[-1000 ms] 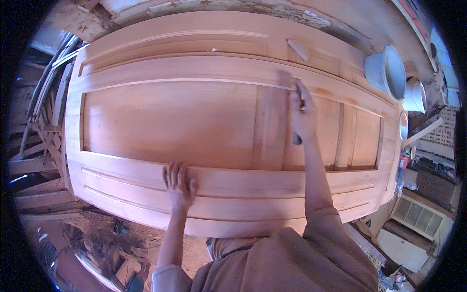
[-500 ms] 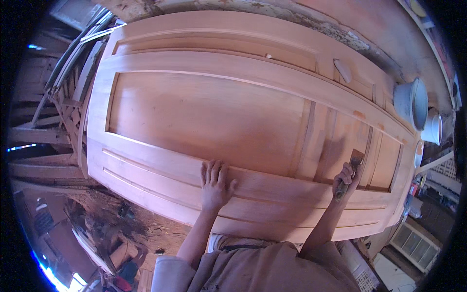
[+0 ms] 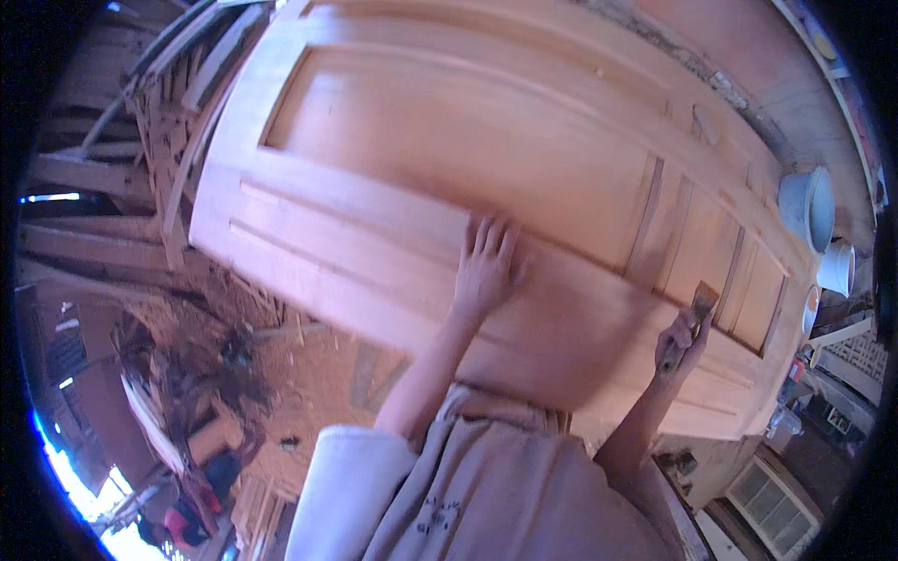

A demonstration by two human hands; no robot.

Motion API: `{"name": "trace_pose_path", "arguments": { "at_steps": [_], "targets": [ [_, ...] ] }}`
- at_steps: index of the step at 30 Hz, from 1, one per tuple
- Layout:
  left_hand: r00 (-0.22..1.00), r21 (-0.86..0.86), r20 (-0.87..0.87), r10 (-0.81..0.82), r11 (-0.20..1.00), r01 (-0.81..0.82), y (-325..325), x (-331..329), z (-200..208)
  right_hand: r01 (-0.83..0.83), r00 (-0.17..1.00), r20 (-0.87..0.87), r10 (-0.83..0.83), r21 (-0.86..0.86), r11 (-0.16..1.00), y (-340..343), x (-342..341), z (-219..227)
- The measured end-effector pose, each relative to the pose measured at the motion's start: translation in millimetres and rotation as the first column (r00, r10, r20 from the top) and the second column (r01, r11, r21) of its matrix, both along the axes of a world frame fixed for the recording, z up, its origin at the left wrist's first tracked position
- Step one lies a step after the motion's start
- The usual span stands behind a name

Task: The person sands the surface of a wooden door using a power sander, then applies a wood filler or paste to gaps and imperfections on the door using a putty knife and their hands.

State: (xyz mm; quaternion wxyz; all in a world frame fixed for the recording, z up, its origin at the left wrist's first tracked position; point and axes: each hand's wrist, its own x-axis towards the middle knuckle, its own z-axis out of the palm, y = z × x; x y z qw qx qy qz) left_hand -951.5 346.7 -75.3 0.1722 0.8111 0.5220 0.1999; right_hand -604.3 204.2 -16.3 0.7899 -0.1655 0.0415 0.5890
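Observation:
A large pale wooden panelled door (image 3: 318, 201) lies in front of me, with recessed panels and long mouldings. My left hand (image 3: 486, 266) rests palm down on its near frame piece beside the big panel (image 3: 449, 140), fingers stretched out, holding nothing. Farther right, my right hand (image 3: 681, 341) is closed around the handle of a putty knife (image 3: 704, 299). Its broad brownish blade points up and away, over the door's near frame; whether it touches the wood I cannot tell.
Past the door's right end stand a grey-blue bucket (image 3: 806, 208) and a smaller white bucket (image 3: 835, 268). Timber offcuts (image 3: 168, 140) are stacked at the left. Shavings (image 3: 299, 374) cover the floor at the lower left. A small louvred frame (image 3: 772, 505) sits at the lower right.
My view has turned and shifted, so the door now appears more tilted. My left hand still lies on the door; my right hand keeps its hold on the putty knife.

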Motion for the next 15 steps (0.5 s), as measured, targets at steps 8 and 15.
{"name": "trace_pose_path", "arguments": {
  "at_steps": [8, 15],
  "targets": [
    [0.375, -0.335, 0.814, 0.443, 0.886, -0.320, 10.1, -72.5, 14.6, 0.104, 0.987, 0.124, -0.099, -0.039, 0.994, -81.1, 24.7, 58.8],
    [0.830, 0.062, 0.337, 0.444, 0.869, -0.490, -74.2, -183.6, 31.4, 0.277, 0.952, 0.160, -0.261, -0.082, 0.957, -183.9, 36.3, 66.4]
  ]
}}
